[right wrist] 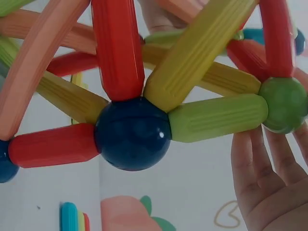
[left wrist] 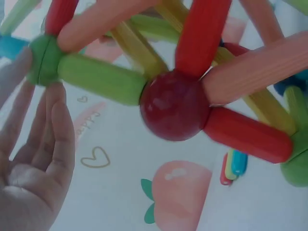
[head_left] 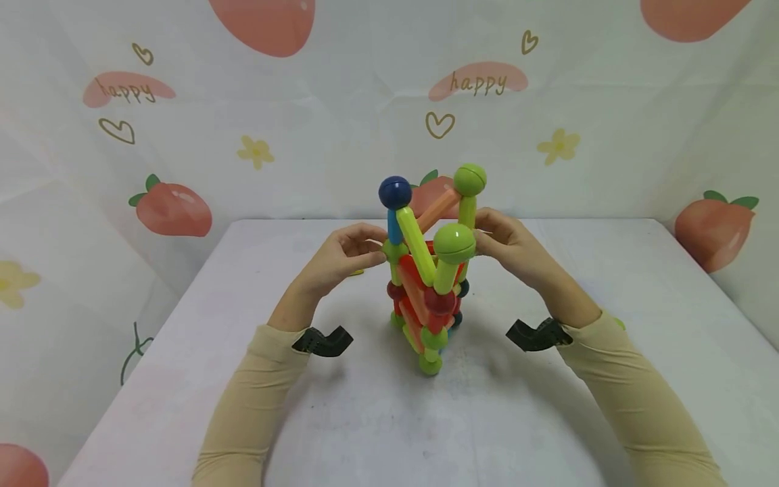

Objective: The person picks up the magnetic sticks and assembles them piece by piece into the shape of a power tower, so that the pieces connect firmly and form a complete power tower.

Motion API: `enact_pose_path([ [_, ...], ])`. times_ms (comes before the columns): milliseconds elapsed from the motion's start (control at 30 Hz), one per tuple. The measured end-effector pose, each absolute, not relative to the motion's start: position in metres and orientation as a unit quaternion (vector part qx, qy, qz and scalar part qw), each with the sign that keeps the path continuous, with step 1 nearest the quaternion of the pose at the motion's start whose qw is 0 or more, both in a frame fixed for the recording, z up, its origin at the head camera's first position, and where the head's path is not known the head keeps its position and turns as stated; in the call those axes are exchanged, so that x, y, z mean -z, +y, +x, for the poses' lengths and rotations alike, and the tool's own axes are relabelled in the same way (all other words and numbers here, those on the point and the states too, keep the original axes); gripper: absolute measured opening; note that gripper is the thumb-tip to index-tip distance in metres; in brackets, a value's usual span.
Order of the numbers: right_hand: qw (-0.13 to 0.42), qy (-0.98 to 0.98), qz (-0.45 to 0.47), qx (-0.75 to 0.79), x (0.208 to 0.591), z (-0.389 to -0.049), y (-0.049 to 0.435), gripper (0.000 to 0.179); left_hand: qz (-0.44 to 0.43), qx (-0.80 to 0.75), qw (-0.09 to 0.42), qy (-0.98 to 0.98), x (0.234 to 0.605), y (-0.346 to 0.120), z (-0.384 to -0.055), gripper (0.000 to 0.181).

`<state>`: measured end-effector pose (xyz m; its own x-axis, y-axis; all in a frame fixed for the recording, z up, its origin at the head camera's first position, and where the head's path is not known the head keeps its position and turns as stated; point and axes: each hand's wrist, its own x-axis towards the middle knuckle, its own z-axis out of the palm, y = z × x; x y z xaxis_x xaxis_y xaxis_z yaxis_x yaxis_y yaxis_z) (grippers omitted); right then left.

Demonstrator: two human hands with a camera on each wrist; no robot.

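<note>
A tall structure of magnetic sticks and balls (head_left: 440, 302) stands upright on the table between both hands. A navy ball (head_left: 395, 193) and two light green balls (head_left: 470, 179) top it, joined by yellow-green, orange and blue sticks. My left hand (head_left: 341, 260) pinches a green ball (left wrist: 45, 60) at the structure's upper left, thumb on one side and fingers beneath. On the opposite side, my right hand (head_left: 517, 250) holds another green ball (right wrist: 284, 105), its fingers behind and below it. A dark red ball (left wrist: 175, 105) and a blue ball (right wrist: 133, 134) sit lower down.
Loose red, yellow and blue sticks (left wrist: 233, 164) lie on the table, and similar sticks (right wrist: 70, 217) show in the right wrist view. A small yellow piece (head_left: 357, 272) is behind the left hand. A fruit-printed cloth (head_left: 341, 88) hangs behind the white table (head_left: 377, 433).
</note>
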<state>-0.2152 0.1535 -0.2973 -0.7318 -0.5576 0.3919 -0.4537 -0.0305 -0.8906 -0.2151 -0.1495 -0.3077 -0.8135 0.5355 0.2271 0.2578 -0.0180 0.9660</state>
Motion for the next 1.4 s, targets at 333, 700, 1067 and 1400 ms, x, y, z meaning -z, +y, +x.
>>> enact_pose_path([
  [333, 0.027, 0.691, -0.328, 0.643, 0.296, -0.205, 0.165, 0.025, 0.211, -0.655, 0.063, 0.723, 0.304, -0.120, -0.223, 0.034],
  [700, -0.040, 0.700, -0.318, 0.638, 0.299, -0.198, 0.160, 0.038, 0.160, -0.644, 0.049, 0.747, 0.307, -0.098, -0.238, 0.032],
  [1067, -0.038, 0.688, -0.334, 0.644, 0.298, -0.196, 0.159, 0.039, 0.119, -0.558, 0.052, 0.819, 0.336, -0.144, -0.248, 0.036],
  [1400, -0.029, 0.686, -0.337, 0.644, 0.298, -0.196, 0.160, 0.039, 0.066, -0.376, 0.069, 0.922, 0.370, -0.207, -0.256, 0.031],
])
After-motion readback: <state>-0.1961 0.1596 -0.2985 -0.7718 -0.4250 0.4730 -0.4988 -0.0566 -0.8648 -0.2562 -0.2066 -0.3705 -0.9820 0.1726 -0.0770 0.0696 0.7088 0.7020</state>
